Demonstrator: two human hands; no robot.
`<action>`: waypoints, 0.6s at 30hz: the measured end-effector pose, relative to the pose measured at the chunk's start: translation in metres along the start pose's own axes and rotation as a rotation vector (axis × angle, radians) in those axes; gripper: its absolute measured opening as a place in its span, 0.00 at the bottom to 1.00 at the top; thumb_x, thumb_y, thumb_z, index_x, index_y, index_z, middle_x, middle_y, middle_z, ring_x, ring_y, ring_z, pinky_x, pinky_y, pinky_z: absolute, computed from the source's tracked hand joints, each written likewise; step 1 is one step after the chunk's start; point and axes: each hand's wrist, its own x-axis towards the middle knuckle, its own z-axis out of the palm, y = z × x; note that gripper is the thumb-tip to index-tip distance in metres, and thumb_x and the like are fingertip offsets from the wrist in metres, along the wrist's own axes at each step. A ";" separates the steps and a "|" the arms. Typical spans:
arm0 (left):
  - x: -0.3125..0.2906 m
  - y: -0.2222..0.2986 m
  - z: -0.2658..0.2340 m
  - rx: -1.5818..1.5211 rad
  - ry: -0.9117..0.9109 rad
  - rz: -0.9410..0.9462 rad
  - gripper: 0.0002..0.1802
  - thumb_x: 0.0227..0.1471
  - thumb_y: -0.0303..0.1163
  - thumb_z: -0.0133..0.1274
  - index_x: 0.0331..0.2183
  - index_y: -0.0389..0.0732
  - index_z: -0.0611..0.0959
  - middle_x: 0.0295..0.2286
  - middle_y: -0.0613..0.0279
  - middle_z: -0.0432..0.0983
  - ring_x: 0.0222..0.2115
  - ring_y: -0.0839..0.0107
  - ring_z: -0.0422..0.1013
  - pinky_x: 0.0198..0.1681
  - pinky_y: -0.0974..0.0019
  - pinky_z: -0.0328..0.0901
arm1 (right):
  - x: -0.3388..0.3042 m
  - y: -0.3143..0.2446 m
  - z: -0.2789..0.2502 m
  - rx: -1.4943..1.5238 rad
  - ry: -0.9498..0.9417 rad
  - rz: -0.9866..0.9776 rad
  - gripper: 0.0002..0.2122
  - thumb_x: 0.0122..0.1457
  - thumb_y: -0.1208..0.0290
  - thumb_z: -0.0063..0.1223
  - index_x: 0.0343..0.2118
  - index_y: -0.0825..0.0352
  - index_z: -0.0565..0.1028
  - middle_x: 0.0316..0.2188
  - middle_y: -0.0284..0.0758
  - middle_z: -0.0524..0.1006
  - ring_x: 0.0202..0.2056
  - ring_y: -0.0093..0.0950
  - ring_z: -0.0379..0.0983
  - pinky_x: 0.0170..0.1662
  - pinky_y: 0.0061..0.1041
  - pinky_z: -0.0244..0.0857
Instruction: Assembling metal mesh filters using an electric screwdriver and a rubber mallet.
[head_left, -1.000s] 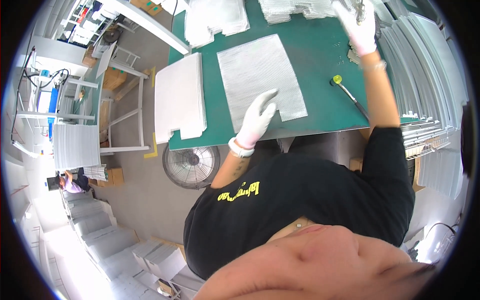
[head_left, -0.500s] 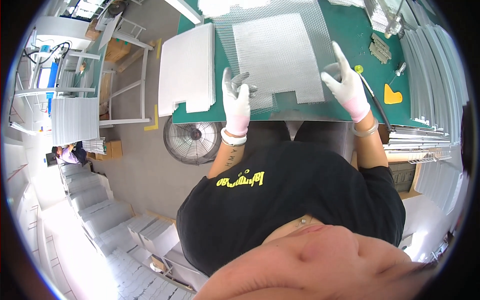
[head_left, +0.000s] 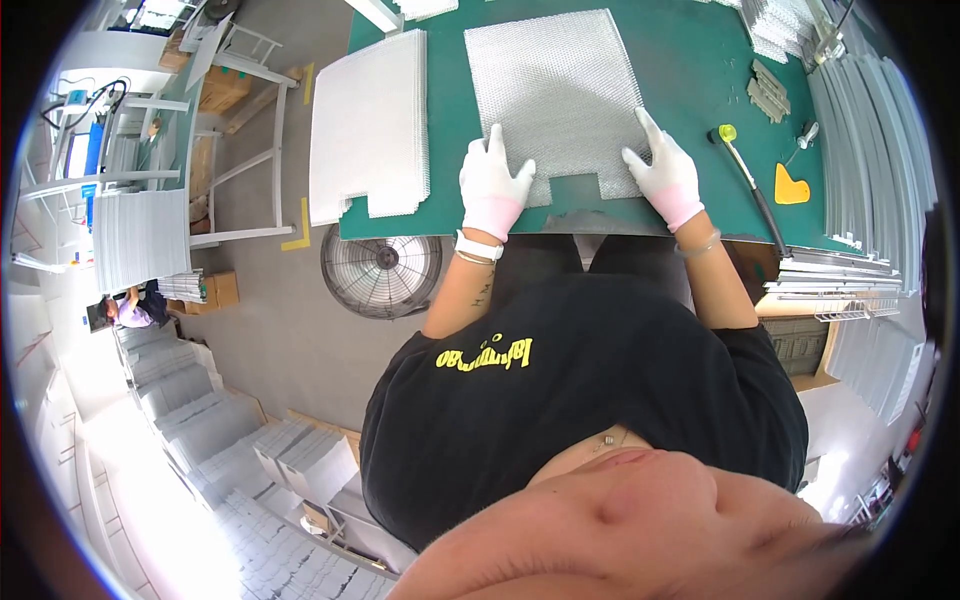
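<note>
Head view: left hand (head_left: 493, 185) borders mesh sheet (head_left: 555, 90); right hand (head_left: 668, 180) opposite.

A mallet (head_left: 754, 193) with a lime-yellow head lies on the green worktop (head_left: 690, 62), a flat yellow piece (head_left: 792, 187) to its right. A round caged fan (head_left: 382, 275) stands near the worktop's edge; farther left, a person (head_left: 131, 313) is near cardboard boxes (head_left: 222, 290).

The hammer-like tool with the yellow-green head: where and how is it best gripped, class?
Probably by its black handle, from above and the person's side: it slants toward them over the green table, right of the right hand, with the yellow-green head pointing away.
</note>
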 end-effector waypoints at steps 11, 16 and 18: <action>-0.002 -0.005 0.007 -0.044 0.041 0.010 0.42 0.46 0.45 0.64 0.58 0.34 0.70 0.46 0.43 0.69 0.47 0.50 0.69 0.51 0.53 0.66 | 0.006 0.010 0.004 0.017 -0.030 -0.043 0.24 0.58 0.59 0.55 0.57 0.62 0.70 0.38 0.44 0.76 0.40 0.43 0.75 0.44 0.38 0.70; 0.000 -0.010 0.009 -0.088 0.048 0.010 0.42 0.45 0.45 0.65 0.58 0.35 0.70 0.47 0.43 0.69 0.47 0.49 0.69 0.51 0.53 0.66 | 0.013 0.006 -0.010 -0.052 -0.133 0.026 0.24 0.58 0.56 0.54 0.56 0.61 0.71 0.38 0.45 0.76 0.41 0.44 0.75 0.46 0.38 0.70; 0.000 -0.005 0.004 -0.063 0.017 -0.102 0.44 0.42 0.47 0.66 0.59 0.40 0.71 0.52 0.40 0.65 0.51 0.46 0.65 0.54 0.51 0.64 | 0.021 0.010 -0.019 -0.202 -0.165 -0.078 0.21 0.58 0.54 0.54 0.52 0.58 0.75 0.38 0.43 0.76 0.41 0.43 0.76 0.46 0.38 0.70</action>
